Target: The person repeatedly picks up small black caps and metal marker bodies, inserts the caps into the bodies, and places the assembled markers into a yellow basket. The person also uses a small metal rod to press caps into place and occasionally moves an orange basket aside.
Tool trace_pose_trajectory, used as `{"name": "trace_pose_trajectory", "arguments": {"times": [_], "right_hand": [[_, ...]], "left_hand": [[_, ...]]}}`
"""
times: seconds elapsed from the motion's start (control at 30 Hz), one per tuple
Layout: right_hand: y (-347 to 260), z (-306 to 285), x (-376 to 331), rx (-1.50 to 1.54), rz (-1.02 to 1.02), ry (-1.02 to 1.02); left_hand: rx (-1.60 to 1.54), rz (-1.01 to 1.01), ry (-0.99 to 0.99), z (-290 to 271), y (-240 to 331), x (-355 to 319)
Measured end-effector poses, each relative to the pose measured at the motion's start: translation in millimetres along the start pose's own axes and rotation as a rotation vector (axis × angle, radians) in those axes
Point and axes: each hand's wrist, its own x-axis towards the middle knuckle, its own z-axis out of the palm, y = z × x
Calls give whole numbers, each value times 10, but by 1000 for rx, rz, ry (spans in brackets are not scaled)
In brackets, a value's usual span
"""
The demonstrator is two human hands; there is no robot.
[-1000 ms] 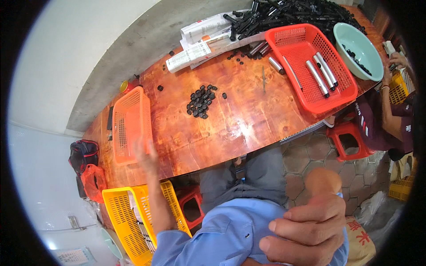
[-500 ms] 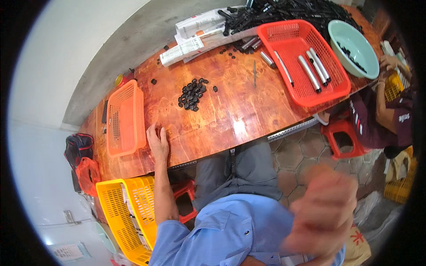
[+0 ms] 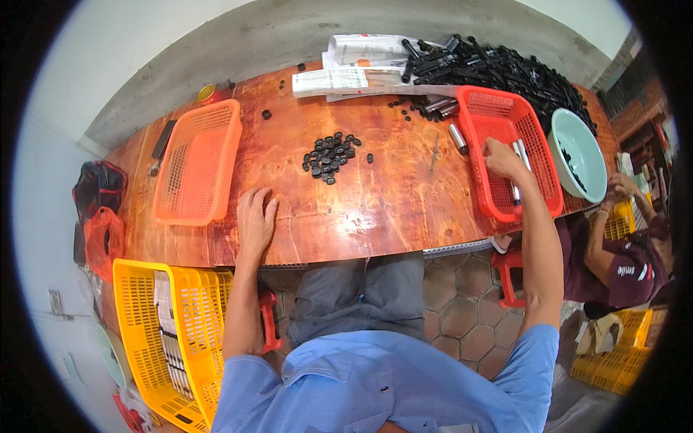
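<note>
My left hand [image 3: 255,219] lies flat on the brown wooden table [image 3: 375,209] near its front edge, fingers spread, holding nothing. My right hand [image 3: 503,157] reaches into the red basket [image 3: 538,198] at the right, its fingers over the silver metal tubes [image 3: 518,155] inside; whether it grips one I cannot tell. A small pile of black caps [image 3: 330,156] sits in the middle of the table between my hands. An orange basket [image 3: 198,162] stands left of my left hand.
A heap of black tubes [image 3: 491,65] and white paper packs [image 3: 354,68] lie at the table's far edge. A teal bowl [image 3: 577,155] is at the right. A yellow crate [image 3: 170,328] stands on the floor at left. Another person [image 3: 624,252] sits at right.
My right hand has moved from near my chest up into the red basket. My left hand has stayed flat on the table edge. The view has shifted right.
</note>
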Motion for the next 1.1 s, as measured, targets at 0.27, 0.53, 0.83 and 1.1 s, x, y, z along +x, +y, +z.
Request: {"name": "trace_pose_trajectory", "arguments": {"times": [0.27, 0.53, 0.83, 1.1], "right_hand": [[-269, -29, 59, 64, 166, -122], [-2, -88, 27, 121, 268, -11], [-1128, -804, -690, 421, -66, 386], [-2530, 827, -489, 674, -283, -45]], "left_hand": [[-186, 66, -199, 209, 454, 427], [-177, 142, -256, 646, 714, 990], [-593, 48, -140, 816, 590, 1173], [-1848, -244, -271, 714, 384, 1182]]}}
